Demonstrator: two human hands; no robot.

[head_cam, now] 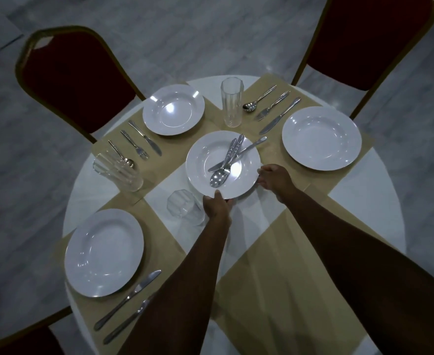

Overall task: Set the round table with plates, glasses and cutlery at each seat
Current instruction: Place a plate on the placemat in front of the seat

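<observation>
Both hands grip the white round ceramic plate [222,163] at the middle of the round white-clothed table [379,201]. The left hand [217,204] pinches the near rim, thumb on top, other fingers hidden under it. The right hand [272,179] curls round the right rim, thumb on the edge. Cannot tell if the plate is lifted or resting.

A loose steel cutlery set [230,160] lies in the plate: knife, fork, spoon, crossed, with one handle overhanging the far right rim.

Three seats look set: far left plate [173,109], far right plate [321,138], near left plate [104,252]. The near right beige placemat [287,278] is bare, so this plate likely goes there.

To do it well:
- Keep the plate level, or the cutlery slides off.
- Draw it slowly toward the near right edge.
- Watch the clear tumbler [185,206] just beside the left hand; the wrist could knock it.
- Set the plate down centred on the mat, then lay the cutlery beside it.
- The tall clear glass [232,101] near the far edge is well apart, no risk.
</observation>
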